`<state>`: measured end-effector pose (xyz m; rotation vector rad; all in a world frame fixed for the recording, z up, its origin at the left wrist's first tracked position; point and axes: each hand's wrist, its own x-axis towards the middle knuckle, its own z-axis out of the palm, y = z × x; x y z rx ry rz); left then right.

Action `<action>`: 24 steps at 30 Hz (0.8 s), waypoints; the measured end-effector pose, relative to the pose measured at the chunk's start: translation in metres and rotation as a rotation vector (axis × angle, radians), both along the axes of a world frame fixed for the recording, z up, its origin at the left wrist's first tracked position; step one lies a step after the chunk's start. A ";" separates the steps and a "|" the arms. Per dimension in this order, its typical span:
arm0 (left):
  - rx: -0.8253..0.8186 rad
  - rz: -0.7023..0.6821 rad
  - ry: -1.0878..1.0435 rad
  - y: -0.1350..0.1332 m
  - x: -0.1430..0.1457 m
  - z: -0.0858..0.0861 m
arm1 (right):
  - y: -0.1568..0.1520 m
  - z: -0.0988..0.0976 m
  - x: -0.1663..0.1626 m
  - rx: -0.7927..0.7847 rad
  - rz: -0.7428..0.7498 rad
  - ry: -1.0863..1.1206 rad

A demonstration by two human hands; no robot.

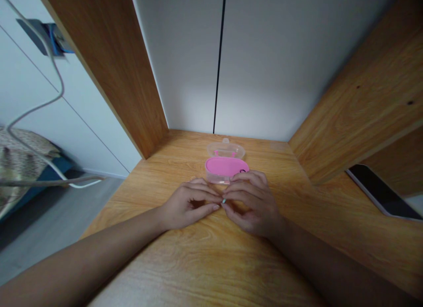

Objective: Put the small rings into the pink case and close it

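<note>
My right hand (253,203) pinches a tiny pale-blue and white piece (224,201) between thumb and fingertips; its exact kind is too small to tell. From the other side my left hand (194,204) meets it, thumb and forefinger closed together at the fingertips. What the left fingers hold, if anything, is hidden. Just beyond both hands lies an oval box with a pink inside (223,166) and clear walls. Its clear lid (226,149) is hinged back behind it. A small dark loop (243,171) shows on the pink part, close to my right fingers.
The wooden tabletop (205,263) runs up to a white panel (257,78). A phone (383,192) lies at the right, beside a wooden upright (370,86). On the left stand a wooden post (112,64) and a hanging white cable (36,109).
</note>
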<state>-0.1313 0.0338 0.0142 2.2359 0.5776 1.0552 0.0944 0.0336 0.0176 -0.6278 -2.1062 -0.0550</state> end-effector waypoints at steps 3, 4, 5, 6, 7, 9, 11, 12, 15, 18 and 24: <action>-0.024 0.050 -0.015 0.001 -0.001 -0.002 | -0.001 0.001 0.000 -0.002 0.011 0.004; -0.034 0.062 -0.015 0.002 -0.002 -0.002 | -0.001 0.000 0.000 -0.002 0.017 -0.003; -0.043 0.065 -0.014 0.002 -0.002 -0.002 | -0.001 -0.001 0.000 -0.001 0.027 -0.013; -0.051 0.060 -0.011 0.002 -0.002 -0.003 | 0.000 -0.002 0.001 0.002 0.039 -0.025; -0.057 0.049 -0.008 0.001 -0.002 -0.003 | 0.000 -0.003 0.001 0.009 0.052 -0.037; -0.065 0.021 -0.006 0.001 -0.001 -0.003 | 0.000 -0.004 0.001 0.028 0.079 -0.054; -0.070 0.003 -0.012 0.000 -0.001 -0.004 | 0.001 -0.005 0.001 0.042 0.102 -0.065; -0.071 -0.003 -0.017 0.000 -0.001 -0.004 | 0.001 -0.005 0.000 0.045 0.113 -0.071; -0.068 -0.016 -0.027 -0.001 0.000 -0.003 | 0.001 -0.005 0.000 0.048 0.133 -0.082; -0.061 -0.014 -0.040 0.000 -0.001 -0.003 | 0.000 -0.004 0.000 0.049 0.131 -0.079; -0.058 0.001 -0.035 0.000 -0.001 -0.005 | 0.001 -0.005 0.001 0.047 0.102 -0.057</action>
